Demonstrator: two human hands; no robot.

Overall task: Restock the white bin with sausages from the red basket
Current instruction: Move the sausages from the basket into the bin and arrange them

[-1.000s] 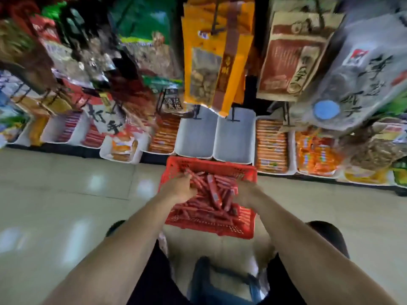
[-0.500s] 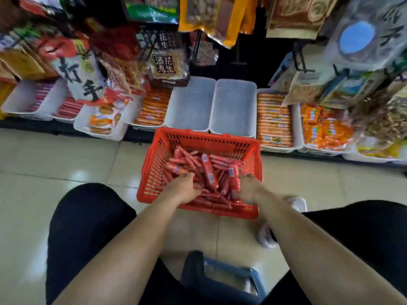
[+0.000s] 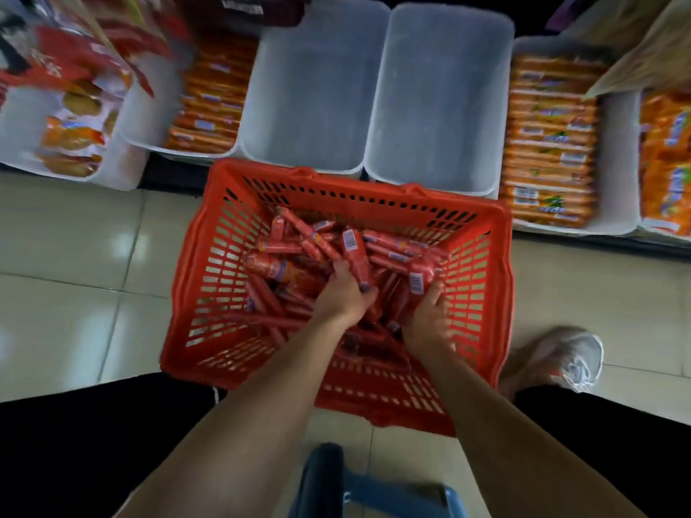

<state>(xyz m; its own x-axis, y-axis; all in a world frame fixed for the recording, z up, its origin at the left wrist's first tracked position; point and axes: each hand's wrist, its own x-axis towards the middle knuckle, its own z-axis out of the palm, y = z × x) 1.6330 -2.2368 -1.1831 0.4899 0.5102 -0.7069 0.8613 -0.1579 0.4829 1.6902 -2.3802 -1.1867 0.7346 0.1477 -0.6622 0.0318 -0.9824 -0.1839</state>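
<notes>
A red basket (image 3: 224,256) stands on the tiled floor right in front of me, holding several red-wrapped sausages (image 3: 284,252). Both my hands are inside it. My left hand (image 3: 342,293) grips a bunch of sausages (image 3: 355,256) standing up from its fist. My right hand (image 3: 428,315) grips another bunch of sausages (image 3: 417,278) near the basket's right wall. Just beyond the basket, two white bins stand side by side with nothing in them: one on the left (image 3: 310,91), one on the right (image 3: 437,95).
Bins of orange-wrapped packs flank the two white bins, at left (image 3: 209,102) and right (image 3: 549,143). Snack bags (image 3: 71,87) hang at far left. My shoe (image 3: 561,360) is on the floor right of the basket. A blue stool (image 3: 359,484) is under me.
The view has dropped and moved closer to the basket and bins. Both hands have dug deeper into the sausages and closed round bunches of them.
</notes>
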